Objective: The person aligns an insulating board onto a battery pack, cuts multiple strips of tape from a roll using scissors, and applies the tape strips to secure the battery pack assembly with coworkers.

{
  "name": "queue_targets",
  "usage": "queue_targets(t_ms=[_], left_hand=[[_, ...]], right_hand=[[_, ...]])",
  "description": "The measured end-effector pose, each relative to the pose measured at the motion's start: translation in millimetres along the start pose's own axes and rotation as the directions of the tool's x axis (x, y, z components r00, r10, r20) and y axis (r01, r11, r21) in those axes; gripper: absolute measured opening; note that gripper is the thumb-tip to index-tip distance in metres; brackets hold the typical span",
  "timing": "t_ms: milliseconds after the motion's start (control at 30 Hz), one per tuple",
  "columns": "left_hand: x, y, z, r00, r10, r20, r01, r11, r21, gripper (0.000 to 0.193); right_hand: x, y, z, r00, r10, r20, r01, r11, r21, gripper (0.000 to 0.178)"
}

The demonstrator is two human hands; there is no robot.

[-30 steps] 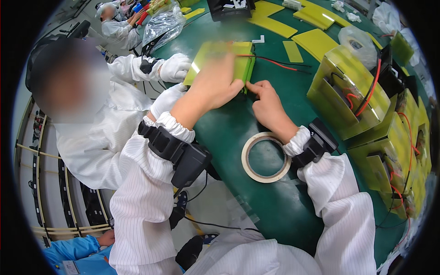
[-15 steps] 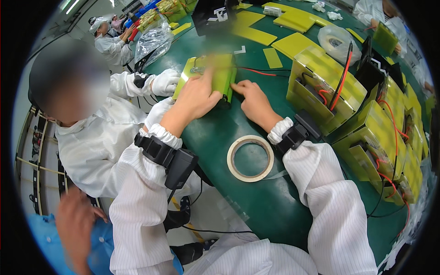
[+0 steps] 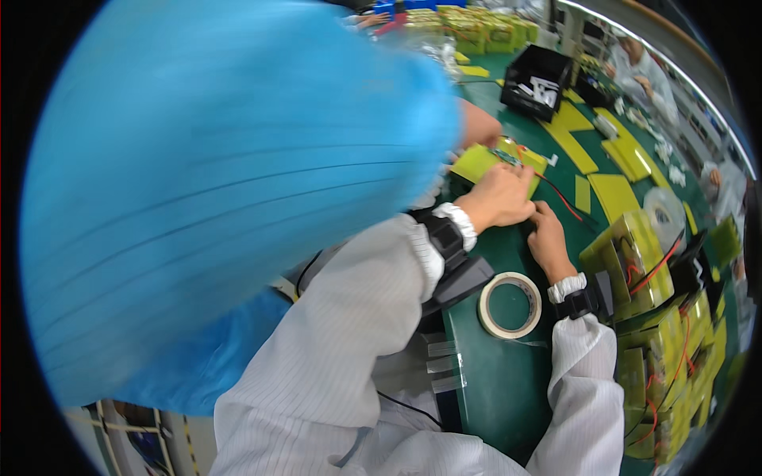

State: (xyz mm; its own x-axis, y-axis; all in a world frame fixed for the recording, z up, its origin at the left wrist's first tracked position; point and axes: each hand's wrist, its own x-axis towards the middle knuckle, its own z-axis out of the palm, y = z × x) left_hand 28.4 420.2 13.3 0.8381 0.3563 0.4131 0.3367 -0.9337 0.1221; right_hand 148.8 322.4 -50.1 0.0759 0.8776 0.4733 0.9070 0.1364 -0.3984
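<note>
A yellow-green wrapped battery pack [image 3: 476, 163] lies at the table's far-left edge, with a small green circuit board [image 3: 506, 157] and red and black leads on top. My left hand [image 3: 502, 194] is closed over the pack's near side, its fingers on the upper face beside the board. Close by, my right hand [image 3: 549, 242] points its index finger at the pack's near-right corner, the other fingers loosely bent. Another person's bare hand [image 3: 481, 127] reaches to the pack's far side; that person's blue sleeve [image 3: 262, 159] covers much of the left view.
A tape roll [image 3: 510, 305] lies on the green table [image 3: 496, 389] near my right wrist. Several wrapped packs [image 3: 627, 258] with leads stand at right. Yellow sheets [image 3: 615, 194] and a black bin [image 3: 536, 79] lie beyond. Co-workers sit at the far side.
My view has swung left, so the table sits further right. A person in blue has leaned in from the left, hiding the white-clad co-worker, and reaches to the pack. My hands stay at it.
</note>
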Motion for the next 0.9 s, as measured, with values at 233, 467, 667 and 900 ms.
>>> queue_targets(t_ms=[233, 467, 667, 900], left_hand=[[-0.4, 17.9, -17.0, 0.96, -0.224, 0.167, 0.249, 0.957, -0.151, 0.045], [-67.5, 32.8, -25.3, 0.967, -0.159, -0.198, 0.086, 0.939, -0.332, 0.026], [-113.1, 98.7, -57.4, 0.995, 0.029, 0.095, 0.016, 0.896, -0.444, 0.021], [-139.5, 121.2, -26.5, 0.978, 0.099, 0.186, -0.055, 0.972, -0.231, 0.029]], right_hand=[[-8.0, -22.5, -30.6, 0.978, 0.198, 0.067, -0.186, 0.97, -0.159, 0.057], [-43.9, -44.4, -75.0, 0.891, 0.451, 0.045, -0.454, 0.886, 0.092, 0.032], [-109.6, -80.7, -131.5, 0.858, 0.491, 0.153, -0.507, 0.857, 0.091, 0.026], [-164.0, -88.6, -103.9, 0.883, 0.425, 0.2, -0.461, 0.864, 0.2, 0.026]])
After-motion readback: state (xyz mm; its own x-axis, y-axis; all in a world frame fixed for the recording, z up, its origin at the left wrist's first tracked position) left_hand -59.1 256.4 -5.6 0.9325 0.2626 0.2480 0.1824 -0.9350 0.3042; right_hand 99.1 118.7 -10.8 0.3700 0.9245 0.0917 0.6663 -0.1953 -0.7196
